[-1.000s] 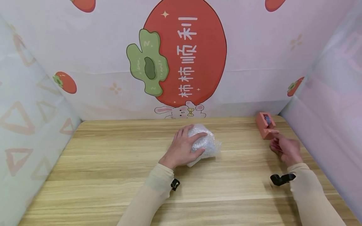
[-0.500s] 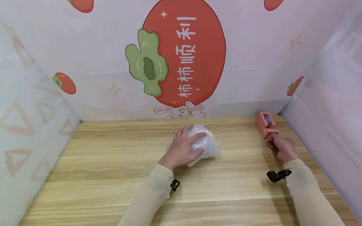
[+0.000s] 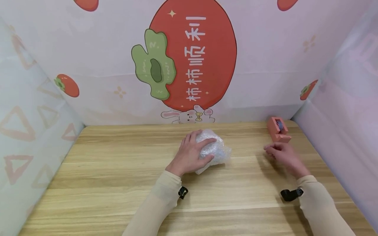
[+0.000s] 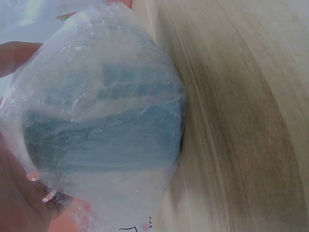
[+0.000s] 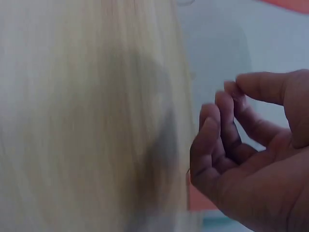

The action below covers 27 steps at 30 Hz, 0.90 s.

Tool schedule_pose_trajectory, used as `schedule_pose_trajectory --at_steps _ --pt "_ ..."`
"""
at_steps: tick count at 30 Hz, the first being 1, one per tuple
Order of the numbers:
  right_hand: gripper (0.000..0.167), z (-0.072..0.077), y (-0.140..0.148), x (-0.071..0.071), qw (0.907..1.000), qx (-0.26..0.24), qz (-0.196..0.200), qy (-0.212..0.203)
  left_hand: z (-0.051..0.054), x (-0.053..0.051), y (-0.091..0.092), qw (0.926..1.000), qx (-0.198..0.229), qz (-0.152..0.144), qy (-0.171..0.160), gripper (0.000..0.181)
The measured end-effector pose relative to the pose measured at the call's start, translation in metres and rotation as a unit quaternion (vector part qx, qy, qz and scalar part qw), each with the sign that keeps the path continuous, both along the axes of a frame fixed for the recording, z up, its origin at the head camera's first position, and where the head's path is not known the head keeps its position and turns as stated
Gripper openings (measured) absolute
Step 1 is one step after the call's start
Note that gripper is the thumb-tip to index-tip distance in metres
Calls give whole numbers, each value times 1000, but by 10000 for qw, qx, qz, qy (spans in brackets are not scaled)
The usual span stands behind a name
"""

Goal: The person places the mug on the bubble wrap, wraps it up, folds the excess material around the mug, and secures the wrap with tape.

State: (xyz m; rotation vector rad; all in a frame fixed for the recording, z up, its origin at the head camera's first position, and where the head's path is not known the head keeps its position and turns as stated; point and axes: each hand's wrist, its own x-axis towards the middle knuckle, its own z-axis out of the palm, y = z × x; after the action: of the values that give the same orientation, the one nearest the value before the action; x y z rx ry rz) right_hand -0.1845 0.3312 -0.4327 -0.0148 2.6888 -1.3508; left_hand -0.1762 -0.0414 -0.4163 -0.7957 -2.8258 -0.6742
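Observation:
A bubble-wrapped bundle lies on the wooden table. Something pale blue shows through its clear wrap in the left wrist view; its kind cannot be made out. My left hand grips the bundle from the left, fingers spread over its top and thumb along the near side. My right hand hovers just in front of the coral tape dispenser, apart from it. Its thumb and index finger meet at the tips, pinching a tiny glossy clear piece of tape. The other fingers are loosely curled.
The wooden table runs up to a printed back cloth with a large persimmon picture. Cloth walls rise at the left and right. Inside the dispenser sits a bluish roll.
My right hand has left the dispenser's front end and moved left and slightly nearer, thumb and index finger pinched. The left hand and the bundle have stayed in place.

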Motion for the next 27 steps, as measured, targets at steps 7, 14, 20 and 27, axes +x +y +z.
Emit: schedule_pose_trajectory --at_steps 7,14,20,27 --pt "24 13 -40 6 9929 -146 840 831 2 -1 2 9998 -7 165 -84 54" --pt "9 21 -72 9 9798 -160 1176 1609 1 0 3 9995 -43 285 -106 57" --pt "5 30 -95 14 9660 -224 1182 2287 1 0 4 9994 -73 329 -60 59" --pt "13 36 -121 17 9740 -853 1105 1784 0 0 3 9994 32 336 -76 59"
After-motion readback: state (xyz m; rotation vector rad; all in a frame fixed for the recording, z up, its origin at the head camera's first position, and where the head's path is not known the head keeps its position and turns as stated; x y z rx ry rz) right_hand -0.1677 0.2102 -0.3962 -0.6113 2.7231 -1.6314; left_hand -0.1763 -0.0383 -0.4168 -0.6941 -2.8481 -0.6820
